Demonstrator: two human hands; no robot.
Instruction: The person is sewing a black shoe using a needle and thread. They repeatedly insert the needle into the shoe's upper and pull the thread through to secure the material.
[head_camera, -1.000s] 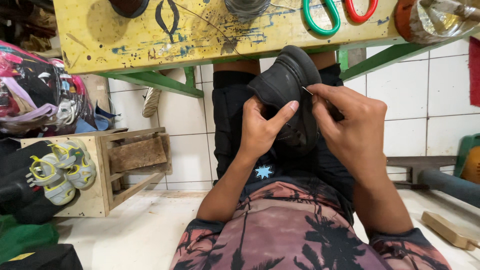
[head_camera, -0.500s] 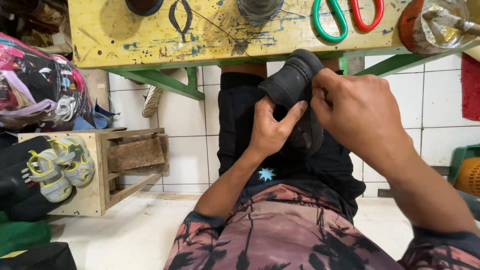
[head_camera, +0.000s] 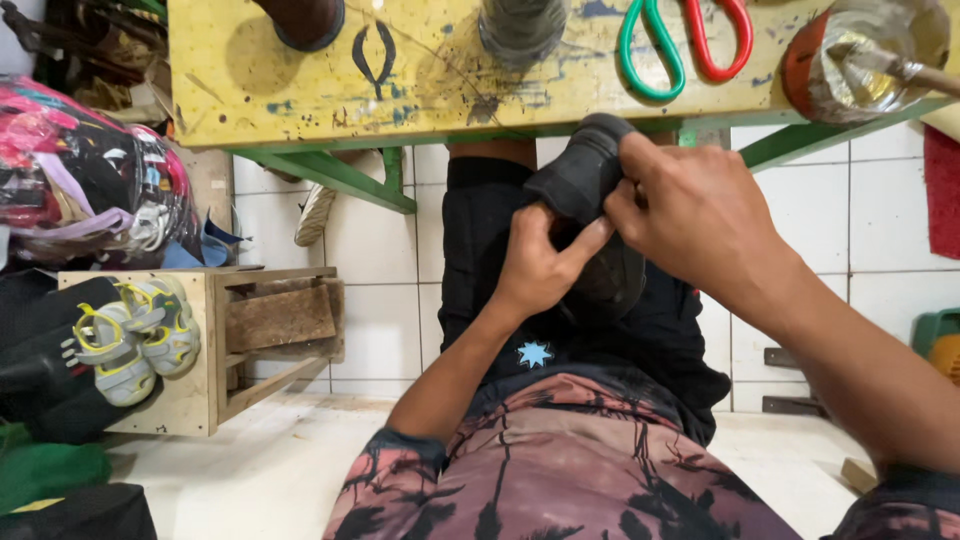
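Seated below the yellow table (head_camera: 300, 100), left hand (head_camera: 535, 270) closed around black shoe (head_camera: 585, 180), right hand (head_camera: 700, 215) pinching its upper edge.

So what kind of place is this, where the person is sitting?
Probably a small shoe-repair workshop. Both hands work on a black shoe in the lap, a paint-stained yellow workbench carries scissors, and small grey-and-yellow sandals wait on a wooden stand.
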